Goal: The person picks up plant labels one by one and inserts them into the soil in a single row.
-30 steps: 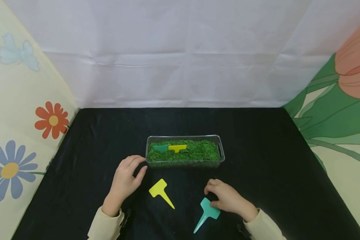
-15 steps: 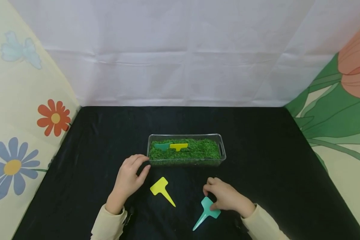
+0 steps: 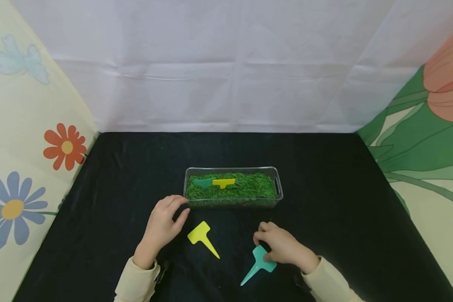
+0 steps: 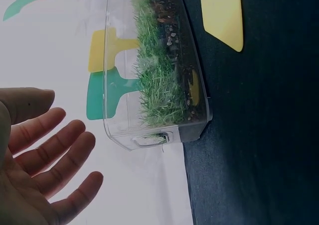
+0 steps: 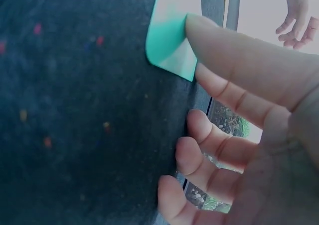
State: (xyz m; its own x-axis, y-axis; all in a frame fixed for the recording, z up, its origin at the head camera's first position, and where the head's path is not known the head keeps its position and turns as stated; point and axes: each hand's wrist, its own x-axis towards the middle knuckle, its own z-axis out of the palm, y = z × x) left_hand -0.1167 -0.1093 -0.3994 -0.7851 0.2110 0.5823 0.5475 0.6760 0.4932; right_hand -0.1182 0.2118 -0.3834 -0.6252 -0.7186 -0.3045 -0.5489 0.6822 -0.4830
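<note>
In the head view, a teal T-shaped plant label (image 3: 259, 261) lies aslant on the black cloth, its pointed end toward the near left. My right hand (image 3: 285, 247) pinches its broad end; the right wrist view has the thumb (image 5: 214, 41) on its face and the index finger by its edge. With fingers relaxed and apart, my left hand (image 3: 162, 224) is by the near left corner of a clear plastic box (image 3: 232, 201) of green grass (image 3: 253, 186). A yellow plant label (image 3: 201, 235) lies between the hands.
Upright in the grass at the left stand a teal label (image 3: 202, 183) and a yellow label (image 3: 223, 183), side by side. Soil and pebbles (image 4: 172, 38) show through the box wall. A white cloth (image 3: 226, 67) hangs behind the black-covered table (image 3: 324, 176).
The teal label has turned slightly in my right hand, its tip shifting a little left and away from me. My left hand has moved slightly right along the box corner. The view has shifted slightly.
</note>
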